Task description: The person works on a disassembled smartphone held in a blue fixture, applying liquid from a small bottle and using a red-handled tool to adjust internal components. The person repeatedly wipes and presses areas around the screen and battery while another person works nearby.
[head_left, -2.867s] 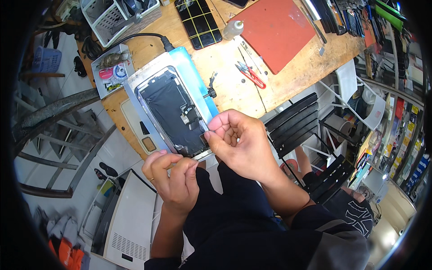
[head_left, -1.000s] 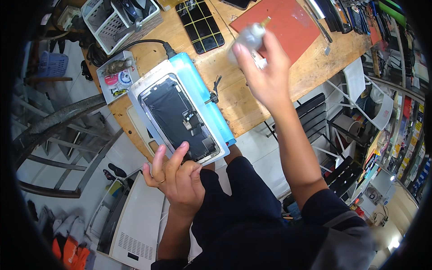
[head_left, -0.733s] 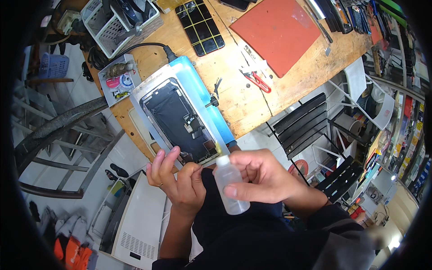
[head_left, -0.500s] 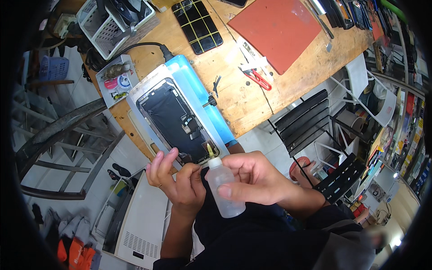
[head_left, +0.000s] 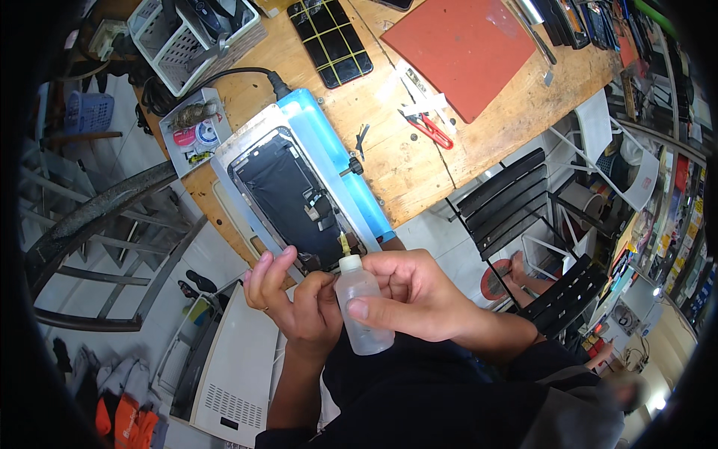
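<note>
My right hand (head_left: 422, 299) grips a translucent plastic squeeze bottle (head_left: 365, 310) with a yellow-based needle tip. The tip points at the lower right corner of a black phone screen (head_left: 280, 187), whose inner side with flex cables faces up. That screen lies on the flat plate of a blue machine (head_left: 310, 123) with a black knob. At the screen's near end my left hand (head_left: 299, 310) has its thumb and index finger pinched together, other fingers raised. Whatever the pinch holds is hidden from view.
On the wooden table (head_left: 396, 187) lie a phone wrapped in yellow bands (head_left: 331, 41), red-handled cutters (head_left: 430, 131) and a red mat (head_left: 464, 56). A white basket (head_left: 191, 45) and a small box of supplies (head_left: 194, 127) stand left. A black slatted chair (head_left: 505, 202) is at right.
The bottle has shifted slightly left and become more upright, its needle moving a little up and left over the screen's corner. My left hand stays nearly still.
</note>
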A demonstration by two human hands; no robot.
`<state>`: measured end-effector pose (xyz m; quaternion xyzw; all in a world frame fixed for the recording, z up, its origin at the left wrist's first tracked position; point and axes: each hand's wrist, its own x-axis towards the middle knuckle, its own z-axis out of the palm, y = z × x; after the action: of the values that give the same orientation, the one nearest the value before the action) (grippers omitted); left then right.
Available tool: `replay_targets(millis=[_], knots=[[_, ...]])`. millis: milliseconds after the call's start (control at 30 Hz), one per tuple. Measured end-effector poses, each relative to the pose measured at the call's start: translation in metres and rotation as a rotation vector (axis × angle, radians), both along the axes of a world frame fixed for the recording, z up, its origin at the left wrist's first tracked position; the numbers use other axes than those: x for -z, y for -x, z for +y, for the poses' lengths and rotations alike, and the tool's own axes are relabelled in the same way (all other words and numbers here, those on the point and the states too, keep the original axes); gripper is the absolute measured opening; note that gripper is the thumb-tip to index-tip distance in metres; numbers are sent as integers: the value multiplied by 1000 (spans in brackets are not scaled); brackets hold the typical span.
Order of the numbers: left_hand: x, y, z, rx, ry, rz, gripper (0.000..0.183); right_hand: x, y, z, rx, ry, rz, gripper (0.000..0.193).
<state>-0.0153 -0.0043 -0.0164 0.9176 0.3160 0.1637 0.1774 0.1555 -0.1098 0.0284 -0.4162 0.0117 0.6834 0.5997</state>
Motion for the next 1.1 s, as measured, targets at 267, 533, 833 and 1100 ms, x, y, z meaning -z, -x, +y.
replay_targets(millis=[267,533,833,1100], knots=[[-1,2,2,17,34,-3,16,-11,-12,6,25,10,-66,28],[1,3,1,27,35,-11,17,15,-23,25,13,-45,-93,28],[1,3,1,21,38,-11,17,15,-23,27,33,-29,-90,28],[-7,5,1,35,46,-8,13,6,-29,23,51,-47,-197,24]])
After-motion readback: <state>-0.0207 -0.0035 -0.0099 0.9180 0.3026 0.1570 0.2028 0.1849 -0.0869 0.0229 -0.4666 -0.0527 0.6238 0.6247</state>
